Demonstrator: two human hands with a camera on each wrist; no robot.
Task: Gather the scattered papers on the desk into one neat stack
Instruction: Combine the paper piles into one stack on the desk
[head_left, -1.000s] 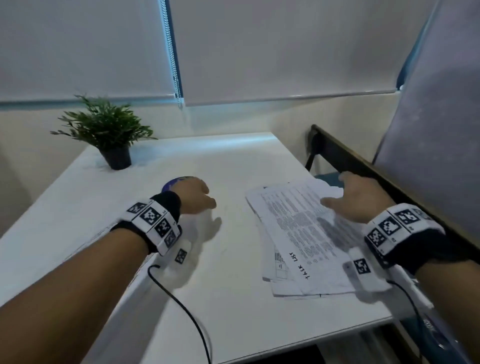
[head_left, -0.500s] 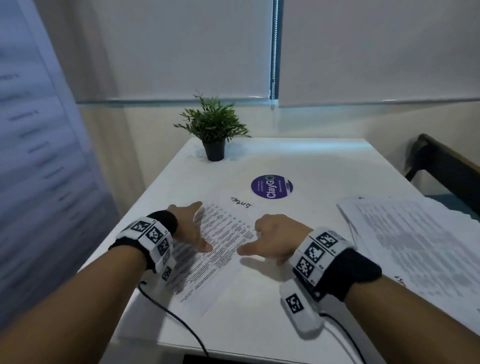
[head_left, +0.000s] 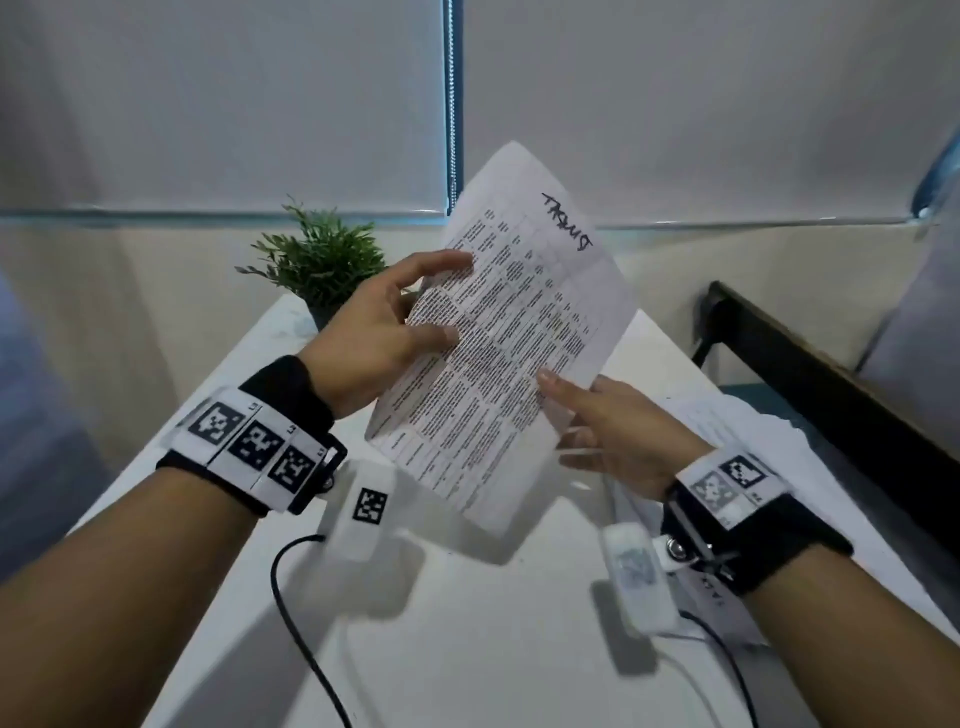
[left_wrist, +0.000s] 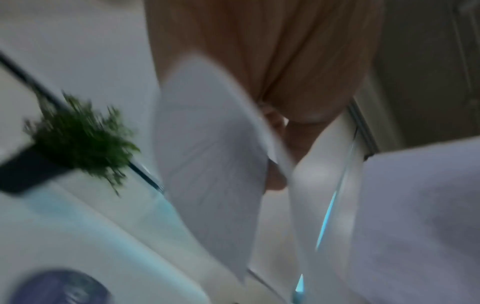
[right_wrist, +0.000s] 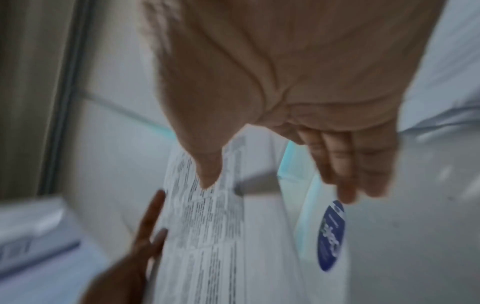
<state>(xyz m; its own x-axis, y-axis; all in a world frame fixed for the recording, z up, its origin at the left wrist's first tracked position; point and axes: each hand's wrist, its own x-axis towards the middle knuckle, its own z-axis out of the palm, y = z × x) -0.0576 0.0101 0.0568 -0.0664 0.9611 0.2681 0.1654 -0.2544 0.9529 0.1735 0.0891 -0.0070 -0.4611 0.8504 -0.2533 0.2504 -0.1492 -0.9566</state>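
A printed sheet (head_left: 519, 338) with handwriting at its top is up in the air over the white desk (head_left: 493, 649), tilted and facing me. My left hand (head_left: 441, 299) holds its left edge, thumb on the printed face. My right hand (head_left: 571, 410) pinches the right edge, thumb in front and fingers behind. The right wrist view shows the same sheet (right_wrist: 207, 226) between thumb and fingers of my right hand (right_wrist: 278, 189). The blurred left wrist view shows the sheet (left_wrist: 207, 164) curving below my palm. The paper stack (head_left: 737, 431) lies on the desk at the right.
A small potted plant (head_left: 322, 265) stands at the back left of the desk. A round blue sticker (right_wrist: 332, 236) is on the desktop under the sheet. A dark wooden rail (head_left: 805, 364) runs along the right side. Sensor cables (head_left: 301, 623) trail across the near desk.
The sheet lay flat on the desk under both hands half a second ago; now both hands hold it up in the air. Before that my right hand rested on the stack.
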